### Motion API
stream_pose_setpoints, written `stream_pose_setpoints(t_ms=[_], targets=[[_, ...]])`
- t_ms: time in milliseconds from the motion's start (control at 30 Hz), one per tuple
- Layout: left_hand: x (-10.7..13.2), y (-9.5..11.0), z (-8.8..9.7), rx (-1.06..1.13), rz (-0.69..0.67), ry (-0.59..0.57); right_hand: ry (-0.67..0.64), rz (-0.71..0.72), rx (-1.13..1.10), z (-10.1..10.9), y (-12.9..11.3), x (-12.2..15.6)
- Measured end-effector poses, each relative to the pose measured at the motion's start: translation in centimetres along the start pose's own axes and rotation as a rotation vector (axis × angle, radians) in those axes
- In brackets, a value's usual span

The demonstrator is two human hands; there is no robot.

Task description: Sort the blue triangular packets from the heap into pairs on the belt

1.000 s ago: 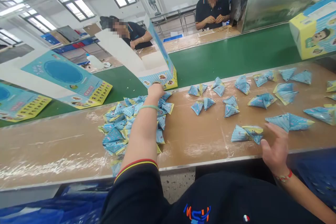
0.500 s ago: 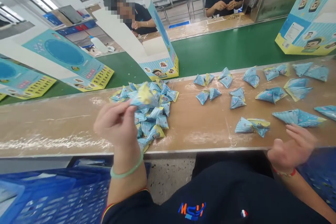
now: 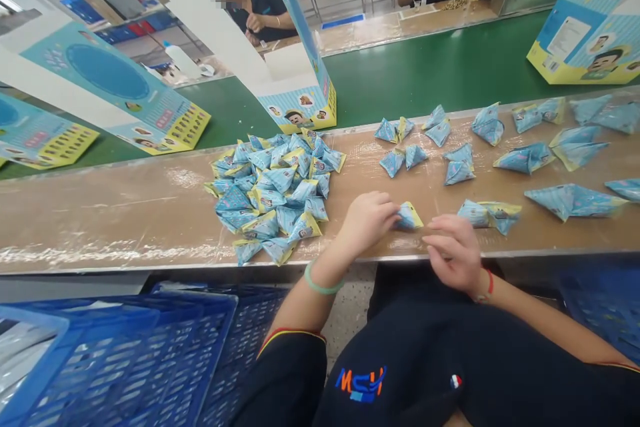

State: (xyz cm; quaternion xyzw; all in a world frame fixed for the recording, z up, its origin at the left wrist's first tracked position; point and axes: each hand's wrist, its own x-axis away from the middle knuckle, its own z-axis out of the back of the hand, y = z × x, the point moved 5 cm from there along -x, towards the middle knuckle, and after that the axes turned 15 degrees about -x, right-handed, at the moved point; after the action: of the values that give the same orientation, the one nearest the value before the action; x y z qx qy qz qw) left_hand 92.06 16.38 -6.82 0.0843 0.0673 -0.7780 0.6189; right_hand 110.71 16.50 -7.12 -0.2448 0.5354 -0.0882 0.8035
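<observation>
My left hand (image 3: 369,221) has its fingertips closed on the end of a small blue-and-yellow pyramid-shaped packet (image 3: 411,216), low over the brown worktop. Just right of that packet is my right hand (image 3: 454,255), fingers apart and holding nothing visible; its fingertips do not touch the packet. A heap of the same packets (image 3: 280,180) lies to the left of my left hand. On the right, more packets are laid out in pairs, the nearest pair (image 3: 487,215) just beyond my right hand.
Open printed cartons (image 3: 300,103) stand along the green strip (image 3: 400,67) behind the worktop, with another carton (image 3: 565,40) at far right. Blue plastic crates (image 3: 130,360) sit below the front edge at left. Two people work at the table opposite.
My left hand has carried a packet from above the heap rightward to the worktop's middle. My right hand has moved left from the paired packets toward it. The view has tilted down slightly.
</observation>
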Motion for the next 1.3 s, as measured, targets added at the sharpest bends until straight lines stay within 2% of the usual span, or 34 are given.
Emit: stream_pose_setpoints(t_ms=[67, 133, 200, 267, 333, 367, 433, 467, 533, 600, 633, 667, 767, 800, 833, 867, 967, 1100, 1200, 1267, 1300], targets=[[-1.0, 0.5, -0.2, 0.022, -0.024, 0.011, -0.059, -0.032, -0.024, -0.5, 0.3, 0.9], [-0.1, -0.5, 1.0, 0.058, 0.037, 0.126, -0.095, -0.059, -0.033, -0.7, 0.8, 1.8], [3.2, -3.4, 3.1, 0.015, 0.257, 0.282, -0.113, -0.072, -0.034, -0.7, 1.2, 2.5], [7.8, -7.0, 4.7, -0.135, 0.577, 0.326, -0.117, -0.083, -0.041, -0.5, 1.7, 3.0], [11.5, -9.9, 4.9, -0.301, 0.798, 0.178, -0.112, -0.091, -0.057, -0.5, 2.0, 3.3], [12.6, -10.9, 4.5, -0.360, 0.836, 0.069, -0.112, -0.091, -0.064, -0.5, 2.1, 3.4], [13.3, -12.0, 3.3, -0.420, 0.797, -0.116, -0.117, -0.085, -0.077, -0.6, 2.1, 3.4], [13.1, -12.1, 2.8, -0.426, 0.753, -0.166, -0.117, -0.083, -0.082, -0.6, 2.1, 3.4], [12.7, -12.2, 2.6, -0.398, 0.684, -0.161, -0.104, -0.087, -0.083, -0.6, 2.1, 3.4], [12.9, -12.4, 4.1, -0.323, 0.658, -0.028, -0.077, -0.098, -0.082, -0.4, 2.2, 3.4], [13.4, -12.5, 5.5, -0.273, 0.670, 0.095, -0.064, -0.105, -0.081, -0.3, 2.2, 3.4], [14.2, -12.7, 7.3, -0.221, 0.695, 0.275, -0.054, -0.111, -0.083, -0.3, 2.2, 3.4], [17.1, -12.1, 12.7, -0.053, 0.712, 0.992, -0.045, -0.117, -0.093, -0.3, 2.1, 3.4], [17.7, -11.6, 13.7, 0.002, 0.690, 1.163, -0.044, -0.117, -0.097, -0.3, 2.1, 3.4], [17.7, -11.0, 14.2, 0.039, 0.670, 1.268, -0.042, -0.118, -0.101, -0.3, 2.1, 3.4], [17.4, -10.4, 14.5, 0.060, 0.664, 1.293, -0.039, -0.122, -0.105, -0.3, 2.0, 3.4], [15.5, -8.9, 14.0, 0.016, 0.687, 1.208, -0.036, -0.128, -0.108, -0.3, 2.0, 3.4], [12.9, -7.3, 11.4, 0.011, 0.532, 1.074, -0.020, -0.130, -0.105, -0.3, 2.1, 3.5], [9.8, -5.3, 7.1, 0.057, 0.392, 0.796, -0.019, -0.128, -0.111, -0.3, 2.1, 3.5], [7.9, -3.4, 3.6, 0.048, 0.357, 0.598, -0.020, -0.129, -0.114, -0.3, 2.1, 3.5], [7.2, -2.6, 2.0, 0.038, 0.353, 0.539, -0.020, -0.130, -0.112, -0.3, 2.1, 3.5]])
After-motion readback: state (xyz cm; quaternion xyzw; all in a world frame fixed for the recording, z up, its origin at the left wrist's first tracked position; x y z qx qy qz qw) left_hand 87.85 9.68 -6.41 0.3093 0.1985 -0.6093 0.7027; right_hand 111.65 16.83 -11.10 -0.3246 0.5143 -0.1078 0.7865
